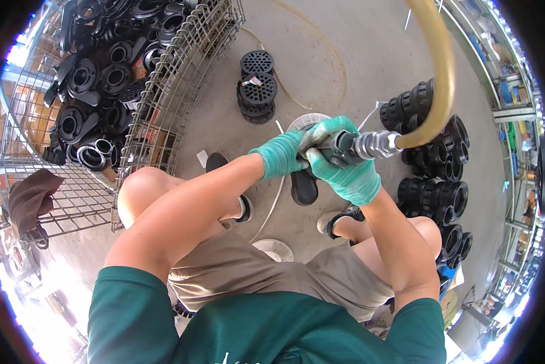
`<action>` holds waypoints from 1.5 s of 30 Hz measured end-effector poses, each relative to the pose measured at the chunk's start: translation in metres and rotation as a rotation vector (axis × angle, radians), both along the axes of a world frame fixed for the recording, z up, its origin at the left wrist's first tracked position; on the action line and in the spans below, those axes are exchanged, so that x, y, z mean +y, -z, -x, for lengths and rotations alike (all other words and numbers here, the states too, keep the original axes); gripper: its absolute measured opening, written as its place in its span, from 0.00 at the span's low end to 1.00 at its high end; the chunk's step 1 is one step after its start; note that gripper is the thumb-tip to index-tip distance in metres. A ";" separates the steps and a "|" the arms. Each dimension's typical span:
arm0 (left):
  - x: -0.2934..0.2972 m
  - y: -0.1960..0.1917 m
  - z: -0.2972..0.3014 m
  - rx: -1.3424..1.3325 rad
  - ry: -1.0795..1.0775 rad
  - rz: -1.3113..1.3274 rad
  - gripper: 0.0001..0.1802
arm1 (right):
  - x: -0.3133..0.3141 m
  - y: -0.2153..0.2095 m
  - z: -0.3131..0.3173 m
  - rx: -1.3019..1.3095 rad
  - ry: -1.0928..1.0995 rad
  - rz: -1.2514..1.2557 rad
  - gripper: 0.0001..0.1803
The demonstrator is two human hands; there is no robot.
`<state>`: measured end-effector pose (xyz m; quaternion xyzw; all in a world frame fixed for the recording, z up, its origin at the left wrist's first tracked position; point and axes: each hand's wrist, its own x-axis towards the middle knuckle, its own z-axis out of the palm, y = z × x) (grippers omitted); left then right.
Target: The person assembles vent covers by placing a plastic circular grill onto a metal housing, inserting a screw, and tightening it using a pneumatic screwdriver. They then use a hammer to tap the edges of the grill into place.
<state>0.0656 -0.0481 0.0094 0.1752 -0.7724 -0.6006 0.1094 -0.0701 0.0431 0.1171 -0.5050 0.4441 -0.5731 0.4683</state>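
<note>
My right hand (348, 173), in a green knit glove, wraps round an air tool (345, 147) with a metal hose coupling (375, 145) at its right end. A yellowish air hose (445, 73) arches up from that coupling. My left hand (283, 154), gloved alike, presses close against the right at the tool's far left side; its fingers are curled and what they grip is hidden. Below the hands a rounded black piece (304, 188) sticks out; its upper part is covered. Behind the hands shows the rim of a round, pale thing (304, 119) on the floor.
A wire cage (157, 91) heaped with black plastic parts (81, 76) stands at the left. Round black grates (259, 89) are stacked on the floor ahead. Stacked black ring-shaped fittings (430, 194) stand at the right, before shelving (515, 115). A thin white cord (274, 209) runs between my feet.
</note>
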 end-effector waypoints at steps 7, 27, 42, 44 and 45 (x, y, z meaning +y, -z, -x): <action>-0.004 -0.002 -0.003 -0.098 0.006 0.046 0.44 | -0.001 0.000 0.004 -0.038 -0.066 -0.040 0.18; -0.006 0.069 -0.001 0.060 -0.014 0.053 0.36 | -0.005 0.008 0.008 -0.027 -0.041 0.019 0.19; 0.024 -0.019 -0.001 -0.436 -0.168 0.358 0.16 | -0.028 -0.028 0.058 0.043 0.419 0.015 0.12; 0.024 -0.019 -0.001 -0.446 -0.175 0.383 0.16 | -0.027 -0.026 0.059 0.064 0.392 -0.057 0.13; 0.025 -0.019 0.000 -0.442 -0.172 0.382 0.16 | -0.027 -0.027 0.058 0.067 0.396 -0.058 0.13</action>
